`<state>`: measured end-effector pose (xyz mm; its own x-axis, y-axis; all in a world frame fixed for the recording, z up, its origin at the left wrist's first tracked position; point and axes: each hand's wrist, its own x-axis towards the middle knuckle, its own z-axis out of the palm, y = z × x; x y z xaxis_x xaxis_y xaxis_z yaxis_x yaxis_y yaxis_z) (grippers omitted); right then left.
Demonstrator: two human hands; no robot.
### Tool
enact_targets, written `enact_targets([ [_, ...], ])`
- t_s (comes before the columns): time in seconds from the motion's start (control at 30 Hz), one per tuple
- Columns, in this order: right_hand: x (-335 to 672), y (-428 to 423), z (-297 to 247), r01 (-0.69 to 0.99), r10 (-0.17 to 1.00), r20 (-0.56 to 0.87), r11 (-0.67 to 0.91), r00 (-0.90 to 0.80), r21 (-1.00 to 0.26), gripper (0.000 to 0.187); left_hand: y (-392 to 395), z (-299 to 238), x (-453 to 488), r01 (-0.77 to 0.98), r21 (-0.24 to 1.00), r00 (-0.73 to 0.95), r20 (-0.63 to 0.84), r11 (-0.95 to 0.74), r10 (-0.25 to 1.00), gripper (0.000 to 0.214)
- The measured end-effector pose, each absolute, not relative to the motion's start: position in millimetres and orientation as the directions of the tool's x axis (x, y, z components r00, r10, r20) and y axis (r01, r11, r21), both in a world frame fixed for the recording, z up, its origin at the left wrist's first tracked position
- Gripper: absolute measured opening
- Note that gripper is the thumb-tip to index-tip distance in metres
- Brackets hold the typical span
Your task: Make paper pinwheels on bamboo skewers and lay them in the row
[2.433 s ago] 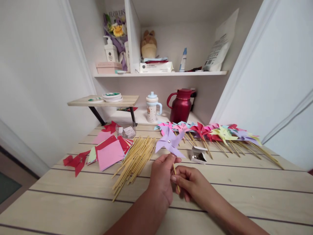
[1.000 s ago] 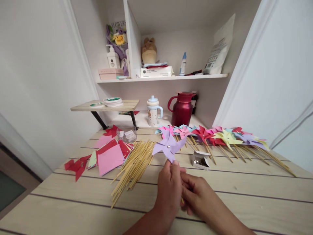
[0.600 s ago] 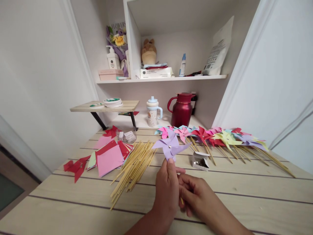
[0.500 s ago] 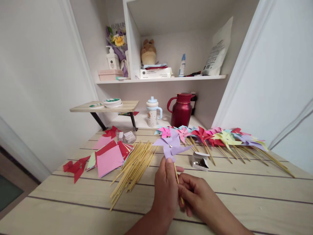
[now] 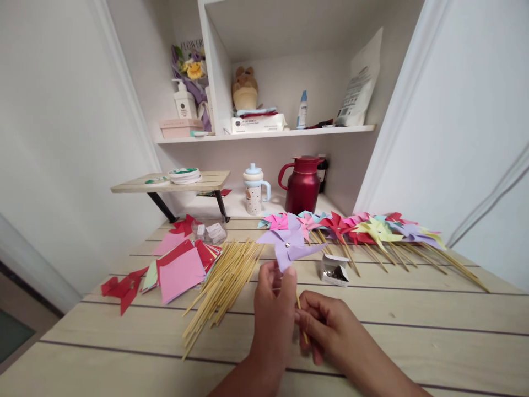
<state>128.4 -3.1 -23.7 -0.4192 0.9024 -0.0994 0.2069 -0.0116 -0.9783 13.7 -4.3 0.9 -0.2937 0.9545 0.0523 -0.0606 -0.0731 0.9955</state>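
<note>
A lilac paper pinwheel (image 5: 289,245) with a silver pin at its centre stands upright above the table. My left hand (image 5: 273,314) is closed, its fingertips pinching the pinwheel's lowest blade. My right hand (image 5: 326,328) is closed round the thin wooden stick (image 5: 301,318) just below the paper. Both hands hover over the pale wooden table (image 5: 413,331), near its front middle.
A heap of bamboo sticks (image 5: 223,281) lies left of my hands, with pink and red paper squares (image 5: 182,267) beyond. A small open box of pins (image 5: 334,269) sits right of the pinwheel. Finished pinwheels (image 5: 372,229) line the back; a red jug (image 5: 303,184) and a cup (image 5: 254,190) stand behind.
The pinwheel has turned a little on its pin and my left fingers have shifted on its lower blade. The view has swung slightly to the right.
</note>
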Motion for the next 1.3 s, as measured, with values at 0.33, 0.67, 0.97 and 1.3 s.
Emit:
enact_targets([
  [0.33, 128, -6, -24, 0.202, 0.899, -0.098, -0.011, -0.426, -0.979, 0.034, -10, 2, 14, 0.072, 0.995, -0.263, 0.081, -0.064, 0.961, 0.033],
  [0.67, 128, -5, -23, 0.182, 0.896, -0.106, -0.029, -0.43, -0.983, 0.036, -10, 7, 8, 0.128, 0.986, -0.315, 0.144, -0.109, 0.938, 0.037],
  [0.97, 130, -3, -21, 0.128, 0.918, -0.047, 0.004, -0.393, -0.992, 0.036, -7, 8, 6, 0.04, 0.993, -0.338, 0.121, -0.114, 0.933, 0.036],
  [1.3, 136, 5, -14, 0.043, 0.94, 0.015, 0.032, -0.34, -0.999, 0.039, -3, -9, 9, -0.322, 0.937, 0.084, -0.116, 0.137, 0.99, 0.041],
])
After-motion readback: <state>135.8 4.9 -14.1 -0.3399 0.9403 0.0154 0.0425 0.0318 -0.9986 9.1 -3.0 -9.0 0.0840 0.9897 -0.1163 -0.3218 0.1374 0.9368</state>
